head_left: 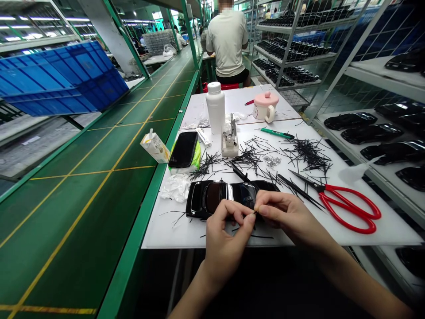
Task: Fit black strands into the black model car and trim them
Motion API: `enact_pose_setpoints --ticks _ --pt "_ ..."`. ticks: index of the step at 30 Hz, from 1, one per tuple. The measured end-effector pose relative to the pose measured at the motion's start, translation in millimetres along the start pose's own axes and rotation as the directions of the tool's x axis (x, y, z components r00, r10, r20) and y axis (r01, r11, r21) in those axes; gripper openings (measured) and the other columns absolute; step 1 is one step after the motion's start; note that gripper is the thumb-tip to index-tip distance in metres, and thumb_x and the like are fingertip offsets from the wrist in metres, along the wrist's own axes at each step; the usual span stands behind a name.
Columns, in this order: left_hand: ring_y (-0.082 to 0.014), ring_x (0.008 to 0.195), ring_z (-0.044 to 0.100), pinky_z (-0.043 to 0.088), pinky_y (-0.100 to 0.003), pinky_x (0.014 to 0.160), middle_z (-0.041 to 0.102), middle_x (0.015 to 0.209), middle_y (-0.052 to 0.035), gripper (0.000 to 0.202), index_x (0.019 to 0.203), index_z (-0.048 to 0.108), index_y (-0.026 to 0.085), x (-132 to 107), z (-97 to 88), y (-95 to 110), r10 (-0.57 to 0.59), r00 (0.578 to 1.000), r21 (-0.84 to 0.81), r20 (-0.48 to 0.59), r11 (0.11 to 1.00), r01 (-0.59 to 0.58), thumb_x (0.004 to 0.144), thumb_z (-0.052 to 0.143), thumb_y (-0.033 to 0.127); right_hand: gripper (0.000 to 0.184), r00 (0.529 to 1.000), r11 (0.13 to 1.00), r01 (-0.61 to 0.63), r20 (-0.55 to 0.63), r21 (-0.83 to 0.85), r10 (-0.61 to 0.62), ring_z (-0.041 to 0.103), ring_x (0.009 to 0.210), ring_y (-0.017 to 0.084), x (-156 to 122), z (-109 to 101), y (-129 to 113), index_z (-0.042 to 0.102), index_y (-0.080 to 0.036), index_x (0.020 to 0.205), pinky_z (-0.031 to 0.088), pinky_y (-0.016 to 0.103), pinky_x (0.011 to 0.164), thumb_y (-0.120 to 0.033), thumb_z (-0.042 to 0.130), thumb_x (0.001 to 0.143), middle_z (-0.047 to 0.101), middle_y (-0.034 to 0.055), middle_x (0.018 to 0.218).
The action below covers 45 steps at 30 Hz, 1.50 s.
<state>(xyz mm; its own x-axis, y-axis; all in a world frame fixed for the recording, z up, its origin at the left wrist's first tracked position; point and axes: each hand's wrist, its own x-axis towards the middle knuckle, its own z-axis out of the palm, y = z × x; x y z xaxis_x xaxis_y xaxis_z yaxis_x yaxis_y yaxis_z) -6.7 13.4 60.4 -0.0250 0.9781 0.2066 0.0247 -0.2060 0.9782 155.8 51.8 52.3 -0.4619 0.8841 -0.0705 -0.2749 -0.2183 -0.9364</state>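
Glossy, rounded black model car [234, 191]

The scene is seen through a single head-worn camera, set above the near side of the white table [157, 232] and pointed forward and down. The left hand [227, 235] and right hand [290, 215] are viewed from above and behind at close range. The conveyor belt [83, 195] is taken in at the left, the metal rack [368, 74] at the right, and a person [228, 44] farther off is seen from the back.
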Motion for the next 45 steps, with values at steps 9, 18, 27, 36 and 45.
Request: enact_pose_setpoints --ticks 9,18,27,36,45 --pt "-0.0115 0.075 0.061 0.047 -0.023 0.07 0.067 0.081 0.0009 0.025 0.072 0.046 0.02 0.1 -0.2 0.5 0.046 0.999 0.051 0.02 0.998 -0.047 0.089 0.064 0.015 0.022 0.996 0.995 -0.086 0.024 0.042 0.086 0.033 0.053 0.005 0.7 -2.8 -0.5 0.07 -0.017 0.076 0.018 0.024 0.048 -0.036 0.075 0.085 0.048 -0.0031 0.066" --pt "-0.0125 0.073 0.062 0.048 -0.025 0.07 0.068 0.081 0.0 0.026 0.071 0.046 0.021 -0.8 -2.5 0.3 0.085 0.995 0.153 0.052 0.984 -0.092 0.088 0.065 0.014 0.026 0.992 0.99 -0.122 0.038 0.075 0.12 0.032 0.05 0.005 1.8 -4.8 -0.8 0.066 -0.015 0.073 0.017 0.022 0.046 -0.037 0.078 0.08 0.047 -0.0037 0.064" --pt "-0.0119 0.074 0.063 0.049 -0.025 0.072 0.069 0.081 0.0012 0.027 0.071 0.046 0.021 0.2 -2.6 -0.6 0.12 0.991 0.179 0.054 0.976 -0.127 0.088 0.064 0.012 0.025 0.99 0.987 -0.137 0.035 0.09 0.134 0.031 0.049 0.004 1.2 -5.8 1.9 0.065 -0.015 0.074 0.018 0.022 0.045 -0.035 0.077 0.081 0.046 -0.0041 0.064" --pt "-0.0148 0.073 0.064 0.049 -0.028 0.071 0.069 0.079 -0.0015 0.027 0.07 0.045 0.021 -1.3 -2.7 0.5 0.076 0.996 0.196 0.047 0.977 -0.083 0.088 0.065 0.017 0.025 0.991 0.99 -0.127 0.042 0.069 0.124 0.032 0.05 0.004 0.7 -7.0 -0.4 0.064 -0.016 0.074 0.019 0.021 0.045 -0.036 0.079 0.079 0.046 -0.0046 0.062" --pt "-0.0144 0.07 0.063 0.049 -0.028 0.069 0.069 0.078 -0.0012 0.027 0.07 0.045 0.021 -1.6 -2.2 1.3 0.057 0.998 0.214 0.03 0.975 -0.062 0.086 0.066 0.017 0.023 0.995 0.995 -0.091 0.036 -0.032 0.092 0.035 0.054 0.006 -2.6 -6.5 -4.5 0.069 -0.016 0.074 0.025 0.022 0.048 -0.036 0.076 0.083 0.052 -0.002 0.067"
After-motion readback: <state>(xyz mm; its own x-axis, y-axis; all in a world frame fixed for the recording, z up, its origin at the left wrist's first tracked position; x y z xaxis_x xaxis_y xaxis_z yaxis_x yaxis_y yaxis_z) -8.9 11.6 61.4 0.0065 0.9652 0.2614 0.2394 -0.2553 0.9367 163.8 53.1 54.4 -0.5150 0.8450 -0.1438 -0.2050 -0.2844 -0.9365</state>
